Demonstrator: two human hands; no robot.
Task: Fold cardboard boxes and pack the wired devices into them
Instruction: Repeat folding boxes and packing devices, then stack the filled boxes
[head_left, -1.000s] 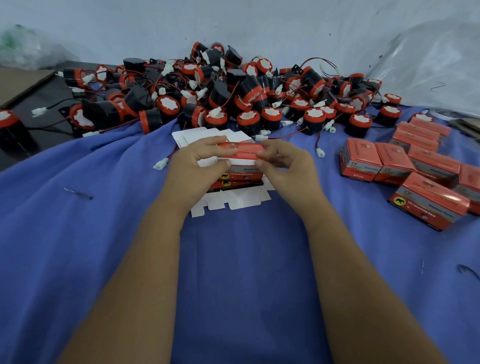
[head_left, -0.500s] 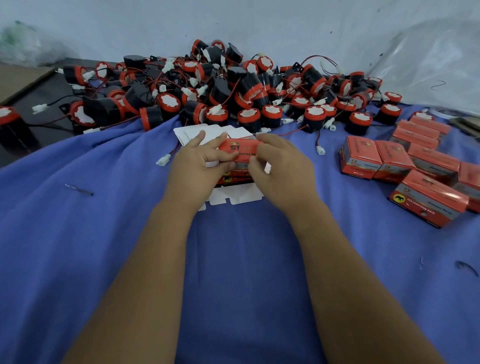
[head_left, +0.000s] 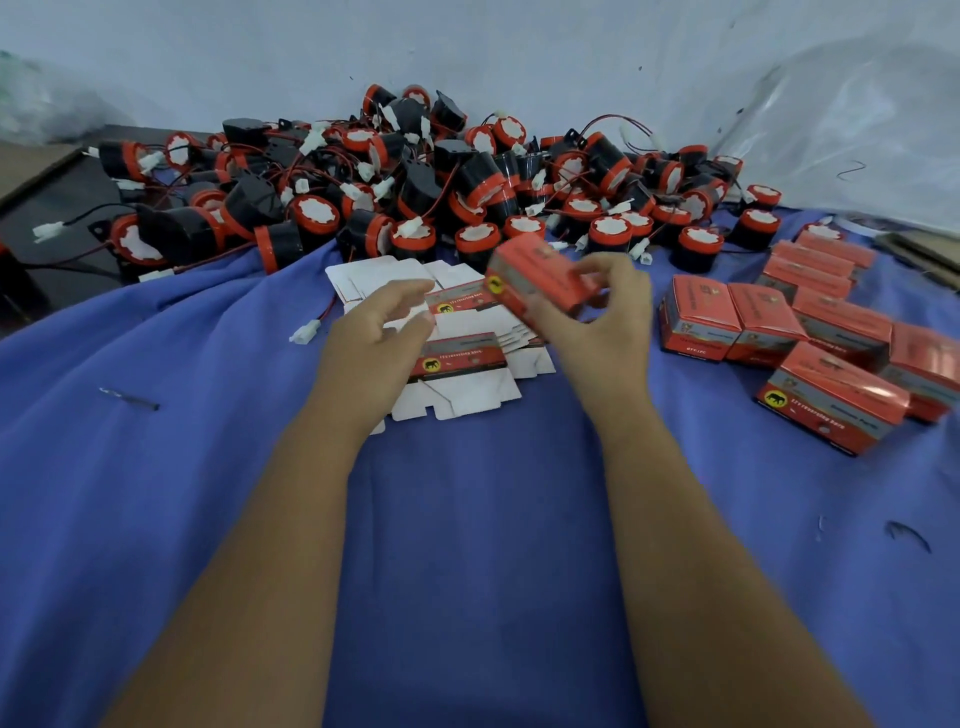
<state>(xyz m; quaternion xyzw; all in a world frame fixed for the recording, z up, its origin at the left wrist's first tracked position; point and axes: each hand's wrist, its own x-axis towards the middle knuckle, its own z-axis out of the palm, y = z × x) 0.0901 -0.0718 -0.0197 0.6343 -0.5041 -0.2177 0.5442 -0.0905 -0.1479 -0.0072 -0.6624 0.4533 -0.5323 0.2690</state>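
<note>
My right hand (head_left: 597, 332) grips a closed red cardboard box (head_left: 535, 280), lifted and tilted above the blue cloth. My left hand (head_left: 379, 332) hovers with loosely curled fingers over a stack of flat, unfolded box blanks (head_left: 467, 364), holding nothing. A large heap of black-and-red wired devices (head_left: 415, 192) with white connectors lies behind the blanks. Several closed red boxes (head_left: 810, 332) stand in a group to the right.
A blue cloth (head_left: 467, 519) covers the work surface. One loose white connector (head_left: 306, 331) on a red wire lies left of the blanks. Clear plastic sheeting (head_left: 857, 130) hangs at the back right. A dark tabletop edge (head_left: 52, 208) shows at the far left.
Both hands held the box low over the blanks before. Now my left hand has let go, and my right hand has lifted the box up and to the right.
</note>
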